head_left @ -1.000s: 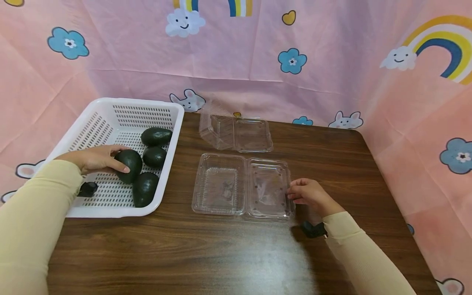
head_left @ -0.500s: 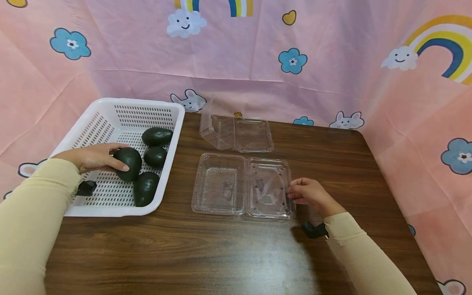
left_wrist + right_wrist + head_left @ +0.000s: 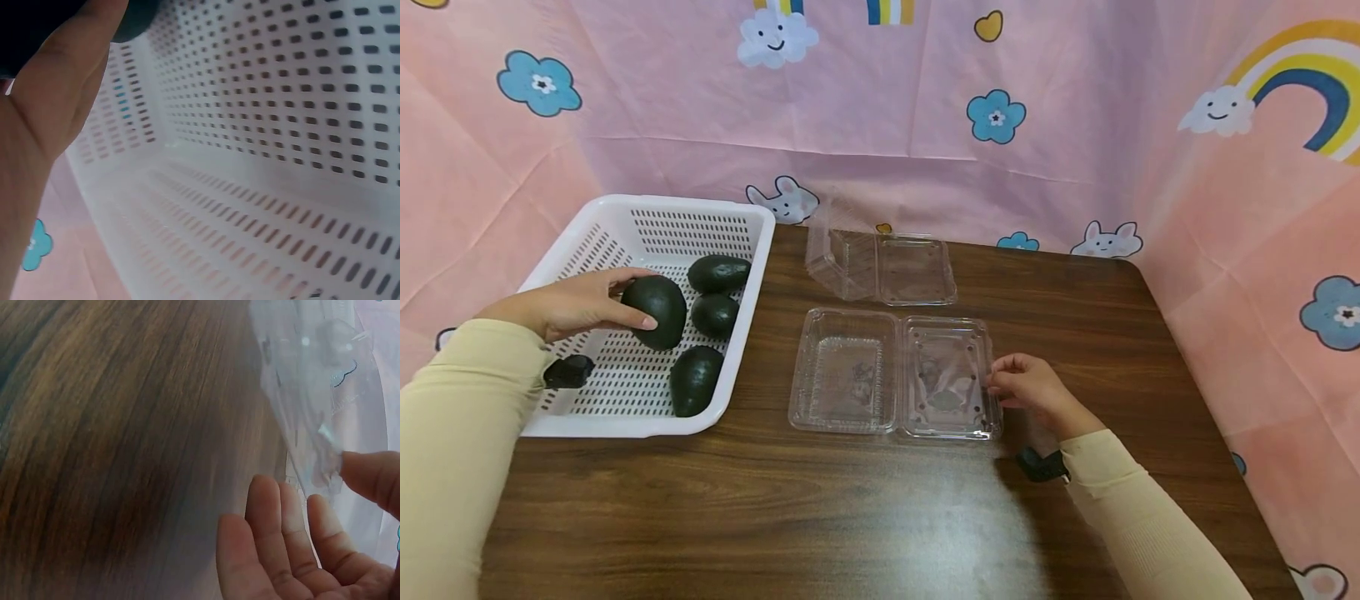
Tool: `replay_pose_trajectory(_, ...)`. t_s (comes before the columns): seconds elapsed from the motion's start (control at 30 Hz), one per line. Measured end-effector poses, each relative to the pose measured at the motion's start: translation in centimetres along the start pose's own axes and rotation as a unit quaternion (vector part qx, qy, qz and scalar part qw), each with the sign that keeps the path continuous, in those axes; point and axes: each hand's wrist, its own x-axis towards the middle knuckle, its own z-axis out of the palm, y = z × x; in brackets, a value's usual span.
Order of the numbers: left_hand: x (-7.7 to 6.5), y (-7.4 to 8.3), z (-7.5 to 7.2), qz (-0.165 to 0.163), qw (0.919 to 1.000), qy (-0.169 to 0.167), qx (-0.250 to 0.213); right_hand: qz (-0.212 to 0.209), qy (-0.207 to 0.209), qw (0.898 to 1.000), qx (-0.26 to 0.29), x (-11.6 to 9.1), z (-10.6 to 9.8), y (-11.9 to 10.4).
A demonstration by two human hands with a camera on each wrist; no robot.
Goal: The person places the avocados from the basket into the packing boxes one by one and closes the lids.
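Note:
My left hand [image 3: 568, 306] grips a large dark green avocado [image 3: 658, 315] over the white slotted basket [image 3: 613, 432], with its thumb along the near side. Three more avocados lie along the basket's right side: one at the back [image 3: 718, 273], one in the middle [image 3: 715, 316] and one at the front [image 3: 696, 381]. In the left wrist view the held avocado [image 3: 139, 19] shows only at the top left. An opened clear plastic clamshell container [image 3: 846, 414] lies mid-table. At the right edge of its lid [image 3: 951, 379], my right hand [image 3: 1033, 390] pinches the plastic between thumb [image 3: 372, 478] and fingers.
Behind it, near the table's back edge, another opened clear clamshell [image 3: 916, 271] stands with one half raised. The brown wooden table [image 3: 820, 517] is enclosed at the back and sides by a pink patterned cloth [image 3: 880, 100]. Black devices [image 3: 1041, 465] are strapped at both wrists.
My left hand has raised the avocado slightly and shifted it to the left, opening a gap from the front avocado. The right hand stays at the lid's edge.

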Motion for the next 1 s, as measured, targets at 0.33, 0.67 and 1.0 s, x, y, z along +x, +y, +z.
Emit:
replay_pose_trajectory(0.33,-0.7,2.4,0.2,0.022,0.9968,0.036,0.068,-0.003,0.015,1.000,-0.015,-0.2,0.1,-0.4)
replay_pose_trajectory(0.67,-0.7,4.4,0.7,0.023,0.9956,0.058,0.070,-0.013,0.017,0.999,-0.024,-0.6,0.0,-0.9)
replay_pose_trajectory(1.0,-0.6,6.6,1.8,0.053,0.9927,0.081,0.072,-0.007,0.021,1.000,-0.021,-0.8,-0.2,-1.2)
